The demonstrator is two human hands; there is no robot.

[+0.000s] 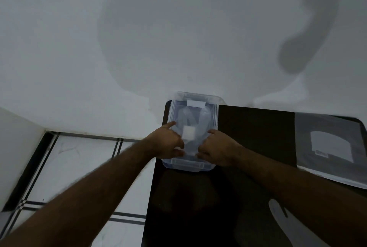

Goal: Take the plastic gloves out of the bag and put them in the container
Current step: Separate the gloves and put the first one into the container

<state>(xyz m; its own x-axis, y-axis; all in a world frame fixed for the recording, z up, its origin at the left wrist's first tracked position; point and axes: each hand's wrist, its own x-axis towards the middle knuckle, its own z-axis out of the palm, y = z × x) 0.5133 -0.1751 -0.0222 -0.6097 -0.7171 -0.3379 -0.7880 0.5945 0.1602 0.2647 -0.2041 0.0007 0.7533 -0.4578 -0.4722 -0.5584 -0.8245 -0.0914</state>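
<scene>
The left hand (166, 143) is laid on the near left part of a clear plastic container (215, 111) at the dark table's (248, 127) far left corner, forefinger stretched forward, other fingers curled. A folded plastic glove (188, 125) is seen inside the container, bearing a white patch; no writing can be read. The right hand (216, 149) is pressed on the container's near right, fingers curled; whether anything is pinched cannot be told. A grey bag (329, 143) with a blurred label lies at right, and another glove (282, 221) near the front.
</scene>
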